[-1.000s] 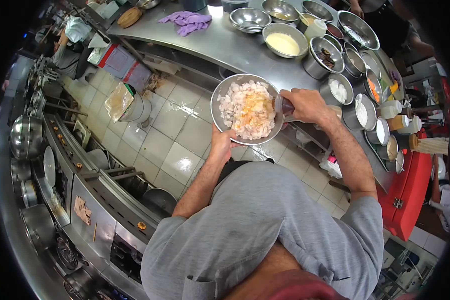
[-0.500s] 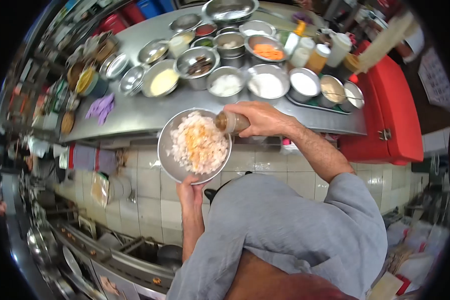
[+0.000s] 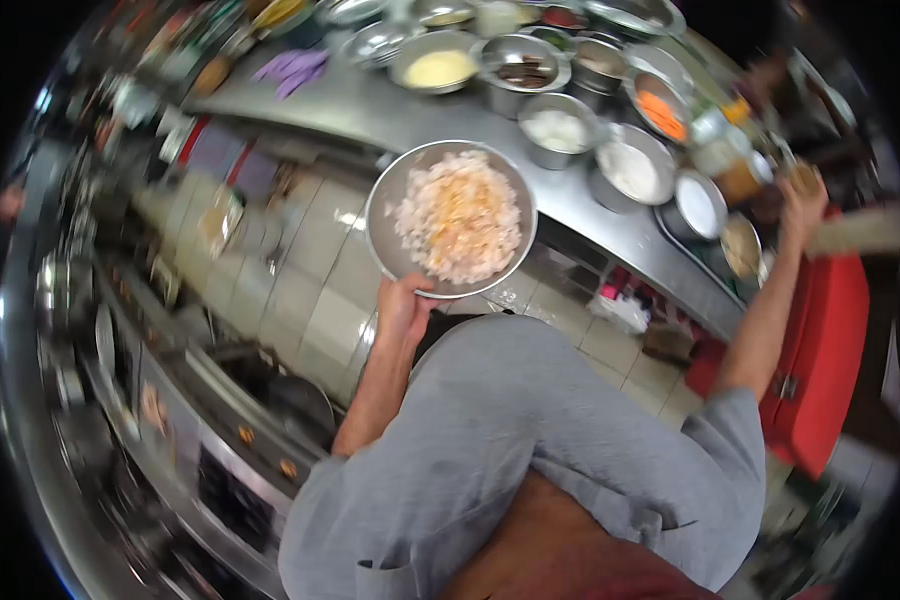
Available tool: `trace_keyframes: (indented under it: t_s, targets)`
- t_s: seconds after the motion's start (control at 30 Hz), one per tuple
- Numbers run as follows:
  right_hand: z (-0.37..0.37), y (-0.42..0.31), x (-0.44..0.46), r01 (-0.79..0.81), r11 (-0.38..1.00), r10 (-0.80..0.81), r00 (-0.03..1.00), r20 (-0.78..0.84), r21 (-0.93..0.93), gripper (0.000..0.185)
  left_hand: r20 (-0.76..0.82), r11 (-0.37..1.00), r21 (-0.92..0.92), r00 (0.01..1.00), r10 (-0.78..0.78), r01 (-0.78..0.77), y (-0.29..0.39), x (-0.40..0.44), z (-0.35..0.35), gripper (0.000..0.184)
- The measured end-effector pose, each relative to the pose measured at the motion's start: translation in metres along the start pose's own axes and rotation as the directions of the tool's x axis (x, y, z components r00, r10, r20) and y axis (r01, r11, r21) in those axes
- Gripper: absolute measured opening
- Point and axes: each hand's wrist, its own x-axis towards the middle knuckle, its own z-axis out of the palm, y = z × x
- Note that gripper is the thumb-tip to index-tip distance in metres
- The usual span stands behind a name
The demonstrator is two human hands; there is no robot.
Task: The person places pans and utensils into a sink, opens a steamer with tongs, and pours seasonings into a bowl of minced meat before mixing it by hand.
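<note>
Left hand [image 3: 403, 308] grips near rim of steel mixing bowl [image 3: 389, 254] of diced pale meat [image 3: 460, 220]; right hand [image 3: 806, 210], arm outstretched, wraps brownish bottle [image 3: 802, 180] well right of bowl, near squeeze bottles [image 3: 740, 182], bottle's tilt too blurred to tell.

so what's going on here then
A person's left hand holds a steel bowl of pale chopped pieces near the steel counter. An orange-brown topping lies over the pieces. The right hand is stretched out near the red chest, seemingly around a brownish bottle, though blur makes the grip hard to judge.
</note>
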Motion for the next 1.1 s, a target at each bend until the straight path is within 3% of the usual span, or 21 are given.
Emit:
trace_keyframes:
  t_s: [0.03,0.07,0.1,0.13,0.17,0.2,0.23,0.27,0.3,0.33,0.37,0.4,0.5,0.57,0.6,0.63,0.7,0.8,0.9,0.97,1.1]
  targets:
    - [0.005,0.011,-0.009,0.034,0.999,-0.028,0.988,-0.149,0.035,0.057,-0.06,0.999,-0.035,0.998,0.034,-0.037,0.0,0.001,-0.005,0.055]
    - [-0.01,0.051,-0.01,0.034,0.991,-0.055,0.984,-0.167,-0.126,0.063,-0.089,0.998,-0.037,0.995,0.037,-0.041,-0.007,0.002,-0.006,0.055]
    - [-0.015,0.065,-0.015,0.011,0.973,-0.052,0.984,-0.173,-0.23,0.048,-0.115,0.998,-0.037,0.993,0.037,-0.041,-0.012,0.001,-0.009,0.055]
    - [-0.02,0.085,-0.019,-0.067,0.897,-0.037,0.973,-0.227,-0.437,0.051,-0.185,0.998,-0.03,0.981,0.055,-0.062,-0.016,0.001,-0.009,0.056]
    - [-0.022,0.108,-0.028,-0.129,0.915,0.016,0.959,-0.283,-0.382,0.052,-0.228,0.995,-0.043,0.97,0.08,-0.092,-0.022,0.002,-0.012,0.056]
    - [-0.047,0.194,-0.022,-0.006,0.988,-0.024,0.981,-0.194,-0.152,0.051,-0.251,0.993,-0.061,0.965,0.078,-0.096,-0.027,0.009,-0.015,0.056]
    - [-0.034,0.164,-0.028,-0.122,0.875,0.024,0.977,-0.21,-0.469,0.041,-0.263,0.989,-0.083,0.96,0.094,-0.119,-0.026,0.012,-0.023,0.057]
    - [-0.02,0.125,-0.033,-0.218,0.656,0.052,0.968,-0.244,-0.723,0.031,-0.298,0.987,-0.092,0.949,0.099,-0.132,-0.031,0.018,-0.034,0.061]
    - [-0.021,0.134,-0.03,-0.225,0.77,0.056,0.956,-0.288,-0.597,0.031,-0.31,0.977,-0.146,0.945,0.106,-0.158,-0.039,0.028,-0.05,0.066]
    - [-0.012,0.129,-0.028,-0.176,0.711,-0.116,0.926,-0.36,-0.681,0.032,-0.351,0.975,-0.132,0.928,0.125,-0.181,-0.028,0.022,-0.043,0.069]
    - [0.005,0.126,-0.026,-0.107,0.806,-0.17,0.9,-0.401,-0.582,0.027,-0.37,0.969,-0.143,0.919,0.136,-0.201,-0.034,0.032,-0.059,0.069]
    - [0.032,0.107,-0.031,-0.04,0.933,-0.134,0.883,-0.449,-0.358,0.024,-0.388,0.957,-0.185,0.912,0.136,-0.222,-0.033,0.037,-0.065,0.07]
    - [0.163,0.005,-0.043,-0.044,0.996,0.005,0.893,-0.451,-0.076,0.024,-0.39,0.95,-0.223,0.913,0.12,-0.22,-0.004,0.044,-0.096,0.073]
    - [0.265,-0.083,-0.068,0.016,0.993,0.01,0.975,-0.223,0.113,0.025,-0.405,0.939,-0.263,0.908,0.103,-0.224,0.03,0.036,-0.156,0.075]
    - [0.315,-0.122,-0.085,-0.051,0.989,0.063,0.994,-0.089,0.139,0.028,-0.429,0.935,-0.255,0.896,0.12,-0.247,0.052,0.036,-0.17,0.077]
    - [0.363,-0.117,-0.092,-0.017,0.97,0.019,1.0,-0.007,0.241,0.028,-0.456,0.932,-0.254,0.882,0.121,-0.26,0.07,0.033,-0.18,0.078]
    - [0.453,-0.177,-0.118,-0.018,0.951,-0.048,0.977,0.207,0.307,0.031,-0.481,0.929,-0.258,0.869,0.114,-0.265,0.104,0.032,-0.218,0.08]
    - [0.564,-0.265,-0.153,-0.138,0.895,-0.1,0.865,0.491,0.424,0.029,-0.518,0.917,-0.229,0.838,0.168,-0.326,0.148,0.028,-0.27,0.077]
    - [0.644,-0.352,-0.187,-0.016,0.947,-0.212,0.724,0.657,0.322,0.026,-0.546,0.871,-0.263,0.808,0.221,-0.416,0.183,0.03,-0.324,0.083]
    - [0.703,-0.374,-0.206,-0.085,0.94,-0.217,0.596,0.773,0.33,0.027,-0.573,0.848,-0.295,0.792,0.211,-0.44,0.203,0.036,-0.357,0.08]
    - [0.816,-0.412,-0.233,-0.137,0.925,-0.255,0.467,0.847,0.355,0.026,-0.669,0.794,-0.219,0.68,0.302,-0.568,0.251,0.047,-0.408,0.067]
